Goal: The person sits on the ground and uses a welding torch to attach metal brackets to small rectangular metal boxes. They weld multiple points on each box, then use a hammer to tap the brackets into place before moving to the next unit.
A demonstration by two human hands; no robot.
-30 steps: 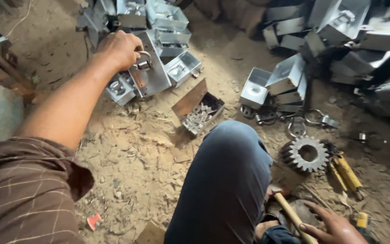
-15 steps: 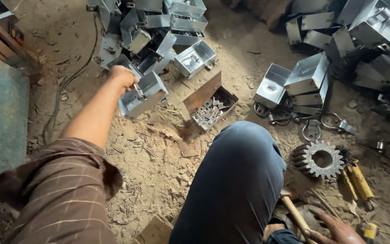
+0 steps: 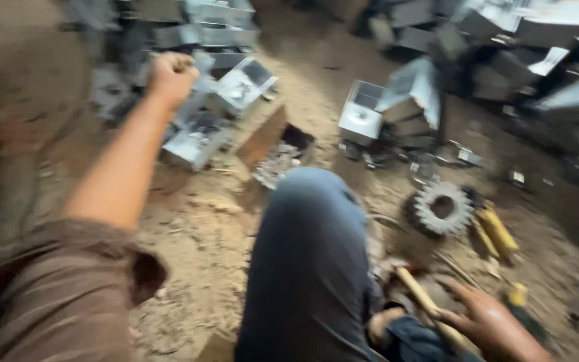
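Boxes of grey metal lie heaped on the dirt floor; our left hand (image 3: 172, 75) is fisted round one box (image 3: 199, 137), lifting it beside the pile. Our right hand (image 3: 487, 318) rests half-open on a wooden handle (image 3: 427, 305) near the gear (image 3: 440, 209).

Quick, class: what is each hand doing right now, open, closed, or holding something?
Left hand: closed in a fist, lifting a grey metal box.
Right hand: fingers spread, resting on a wooden handle.
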